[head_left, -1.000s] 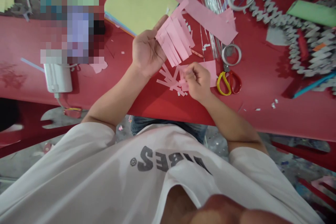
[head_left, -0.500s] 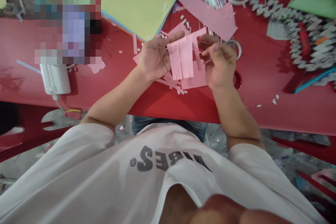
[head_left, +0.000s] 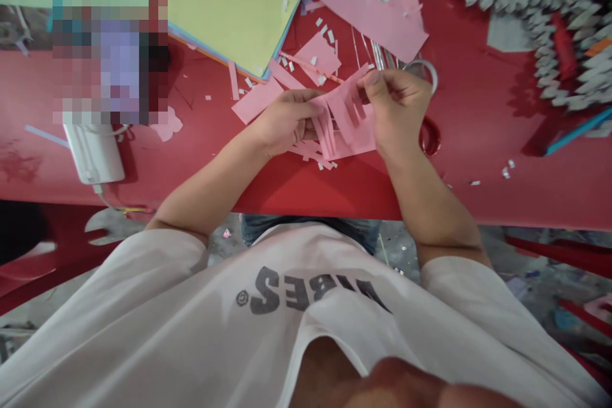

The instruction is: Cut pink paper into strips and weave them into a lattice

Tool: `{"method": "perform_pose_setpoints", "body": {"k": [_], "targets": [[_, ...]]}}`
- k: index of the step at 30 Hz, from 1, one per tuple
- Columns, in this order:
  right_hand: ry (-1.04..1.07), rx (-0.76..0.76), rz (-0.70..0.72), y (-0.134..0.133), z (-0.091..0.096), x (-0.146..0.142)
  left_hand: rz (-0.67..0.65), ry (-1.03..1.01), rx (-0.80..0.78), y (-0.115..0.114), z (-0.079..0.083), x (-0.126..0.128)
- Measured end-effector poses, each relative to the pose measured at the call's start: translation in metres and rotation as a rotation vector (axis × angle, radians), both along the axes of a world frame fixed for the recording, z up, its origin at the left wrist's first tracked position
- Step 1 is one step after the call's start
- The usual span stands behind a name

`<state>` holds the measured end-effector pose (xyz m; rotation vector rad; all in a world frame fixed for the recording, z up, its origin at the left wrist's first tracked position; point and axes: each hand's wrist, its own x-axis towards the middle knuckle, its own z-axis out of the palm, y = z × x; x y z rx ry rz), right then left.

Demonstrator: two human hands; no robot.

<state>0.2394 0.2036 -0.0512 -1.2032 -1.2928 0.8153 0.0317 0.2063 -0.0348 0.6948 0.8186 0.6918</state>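
Over on the left of the red table sat a white power adapter with its cord running down, and a pixelated blur covered whatever lay just above it. Further right lay a stack of yellow-green card, with a loose pink offcut just beside its corner. The left hand came next, back upward, its fingers laid over one end of a fringed pink paper sheet. The right hand pinched the other end between thumb and fingers, so the 2 hands were close together, both clamped on the sheet, which was held just above a scatter of thin pink strips on the table. A red scissor handle showed just beyond the right hand, near a ring of tape. Further right, a grey zigzag paper chain curved across the table.
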Motion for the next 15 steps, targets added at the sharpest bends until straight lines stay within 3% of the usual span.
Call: {"method": "perform_pose_setpoints", "body": {"k": [5, 9, 14, 15], "targets": [[-0.051, -0.039, 0.090, 0.001, 0.003, 0.006, 0.004, 0.105, 0.037, 0.001, -0.005, 0.000], [-0.096, -0.054, 0.120, 0.003, 0.006, 0.010, -0.067, 0.090, 0.088, 0.003, -0.005, -0.004], [-0.163, -0.085, 0.136, 0.005, 0.005, 0.015, -0.180, 0.091, 0.044, 0.003, 0.001, -0.010], [-0.173, -0.076, 0.151, 0.004, 0.005, 0.015, -0.151, 0.098, 0.020, 0.002, 0.004, -0.011]]}}
